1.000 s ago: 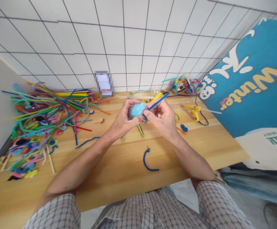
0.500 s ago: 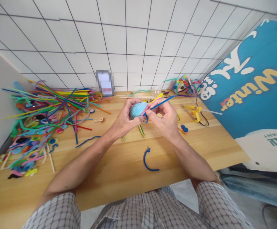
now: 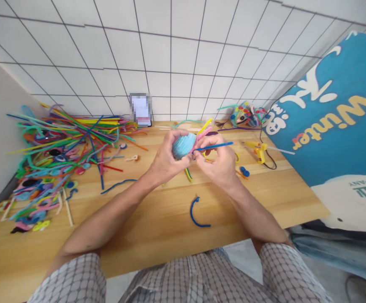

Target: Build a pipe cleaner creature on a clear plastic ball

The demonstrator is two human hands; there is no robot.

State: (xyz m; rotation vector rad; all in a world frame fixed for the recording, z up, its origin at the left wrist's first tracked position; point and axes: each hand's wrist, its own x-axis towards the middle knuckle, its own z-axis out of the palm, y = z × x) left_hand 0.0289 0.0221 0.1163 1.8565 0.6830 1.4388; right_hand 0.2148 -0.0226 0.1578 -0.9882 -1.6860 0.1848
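Observation:
My left hand (image 3: 164,156) is closed around a light-blue ball wound from pipe cleaner (image 3: 183,145), with pink and yellow ends sticking out at its upper right. A dark-blue pipe cleaner (image 3: 216,146) is pinched in my right hand (image 3: 217,165) against the ball's right side, its free end pointing right. Fingers hide where the blue piece meets the ball. On the wooden table (image 3: 164,235) nearer to me lies a curved dark-blue pipe cleaner (image 3: 193,213). Green and yellow pieces (image 3: 188,174) lie just below my hands.
A tangled heap of pipe cleaners (image 3: 75,130) and craft bits fills the table's left. At the back stands a phone (image 3: 140,110). A yellow glue gun (image 3: 260,152) with its cord and a decorated craft item (image 3: 246,114) lie right, beside a blue sign board (image 3: 337,109).
The dark-blue pipe cleaner's free end has swung down, from slanting upward to nearly level. The pink and yellow ends show more clearly above my right hand. Both hands stay at the ball.

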